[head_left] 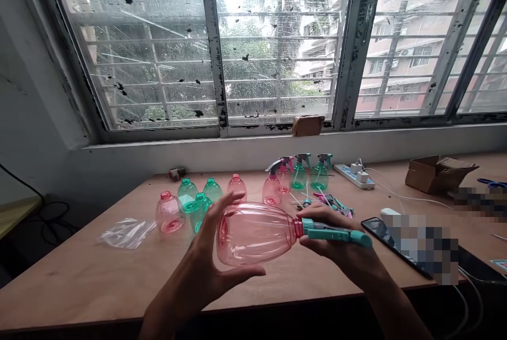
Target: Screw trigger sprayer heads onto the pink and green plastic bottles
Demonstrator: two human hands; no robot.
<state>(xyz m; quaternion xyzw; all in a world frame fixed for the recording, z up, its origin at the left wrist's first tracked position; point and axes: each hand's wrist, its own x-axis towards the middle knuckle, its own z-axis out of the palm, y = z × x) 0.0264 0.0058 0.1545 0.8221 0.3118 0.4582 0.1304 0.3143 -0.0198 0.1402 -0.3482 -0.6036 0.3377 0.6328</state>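
A clear pink bottle (255, 234) lies sideways in the air above the near part of the table. My left hand (206, 261) cups its base end, fingers over the top and thumb along the underside. At the neck, my right hand (346, 258) is closed around a teal trigger spray head (336, 233), which sits on the bottle's mouth. Whether it is fully screwed on cannot be seen. Behind my left hand stand open-necked bottles, among them a pink one (170, 213) and a green one (187, 192). Loose spray heads (332, 204) lie beyond my right hand.
Bottles with spray heads, pink (271, 192) and green (319, 175), stand near the wall. A plastic bag (127, 233) lies left on the wooden table (99, 287). To the right are a power strip (352, 175), a cardboard box (430, 175) and a phone (392, 242).
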